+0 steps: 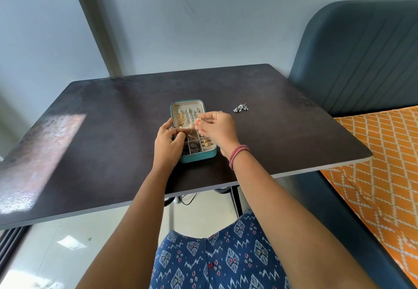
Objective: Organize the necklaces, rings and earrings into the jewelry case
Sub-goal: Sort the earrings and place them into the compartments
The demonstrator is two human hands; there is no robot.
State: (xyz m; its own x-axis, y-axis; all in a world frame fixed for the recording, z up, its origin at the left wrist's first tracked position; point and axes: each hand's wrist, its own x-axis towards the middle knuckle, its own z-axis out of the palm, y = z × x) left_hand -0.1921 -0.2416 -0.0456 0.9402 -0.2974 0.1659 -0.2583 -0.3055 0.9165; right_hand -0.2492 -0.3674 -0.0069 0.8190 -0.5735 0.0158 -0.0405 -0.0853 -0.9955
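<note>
A small teal jewelry case [199, 157] lies open at the middle of the dark table [90, 130]. Gold and silver necklaces hang inside its raised lid [187, 105], and its tray compartments hold gold rings and dark earrings. My left hand [168, 145] rests on the case's left side, fingers curled over the tray and touching a thin gold piece. My right hand [218, 129] hovers over the case and pinches a small gold piece [198, 122] with an orange bead between thumb and fingers. A pair of silver earrings [241, 108] lies loose on the table to the right of the case.
A dark blue padded bench [357, 62] stands at the right with an orange patterned cloth [384, 153] on its seat. A grey wall [203, 17] runs behind the table. A patch of sunlight [38, 160] falls on the table's left side.
</note>
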